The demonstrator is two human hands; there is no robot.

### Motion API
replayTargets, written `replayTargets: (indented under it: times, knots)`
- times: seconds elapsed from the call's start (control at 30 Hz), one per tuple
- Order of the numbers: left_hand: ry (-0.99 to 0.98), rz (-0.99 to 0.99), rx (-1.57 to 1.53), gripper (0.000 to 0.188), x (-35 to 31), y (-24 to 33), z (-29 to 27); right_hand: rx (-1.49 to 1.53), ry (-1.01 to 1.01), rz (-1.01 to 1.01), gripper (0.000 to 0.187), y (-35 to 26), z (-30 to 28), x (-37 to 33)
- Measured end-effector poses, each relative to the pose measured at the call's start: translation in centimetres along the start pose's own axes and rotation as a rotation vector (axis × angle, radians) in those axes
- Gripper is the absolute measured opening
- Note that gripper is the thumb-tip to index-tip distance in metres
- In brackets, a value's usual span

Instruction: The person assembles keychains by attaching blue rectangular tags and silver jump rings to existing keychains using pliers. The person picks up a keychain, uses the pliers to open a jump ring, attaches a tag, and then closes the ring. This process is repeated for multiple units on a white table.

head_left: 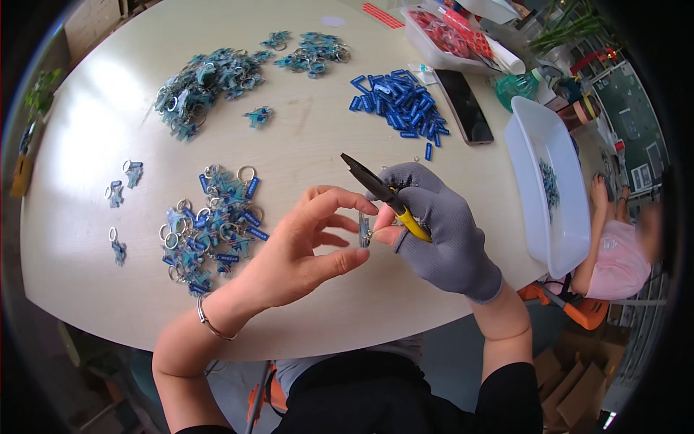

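Above the near part of the table, my left hand is bare and holds a small keychain between thumb and forefinger. A grey glove with bare thumb and forefinger tips covers my right hand. Its palm grips pliers with dark jaws and yellow handles, the jaws pointing up and left, away from the keychain. The right fingertips meet at the keychain's right side, where small metal links show only in part. Left of my hands lies a pile of keychains with blue-green charms, silver rings and blue tags.
Farther off lie a large heap of blue-green charms with rings, a smaller heap and a pile of blue tags. A phone and a white bin stand at the right. Beyond, a person in pink sits.
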State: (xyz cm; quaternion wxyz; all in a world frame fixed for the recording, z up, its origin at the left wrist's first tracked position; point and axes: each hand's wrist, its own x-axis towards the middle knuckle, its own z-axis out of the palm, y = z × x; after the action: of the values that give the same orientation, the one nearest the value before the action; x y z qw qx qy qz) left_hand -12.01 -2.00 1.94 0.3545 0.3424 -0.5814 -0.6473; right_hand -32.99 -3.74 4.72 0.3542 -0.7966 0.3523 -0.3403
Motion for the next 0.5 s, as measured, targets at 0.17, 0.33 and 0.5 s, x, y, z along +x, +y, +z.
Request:
replayTargets:
  times: [0.17,0.33,0.5]
  knots:
    - [0.114,0.269,0.123,0.028,0.1,-1.3,0.8,0.009,0.046,-0.057,0.008,-0.2,0.6,0.0]
    - [0.116,0.118,-0.045,0.020,-0.7,-0.9,1.7,0.047,0.125,0.016,0.007,-0.8,1.4,-0.4]
    - [0.178,0.209,-0.144,0.016,-0.9,-1.5,2.3,0.085,0.207,0.031,0.010,-0.8,2.3,-0.9]
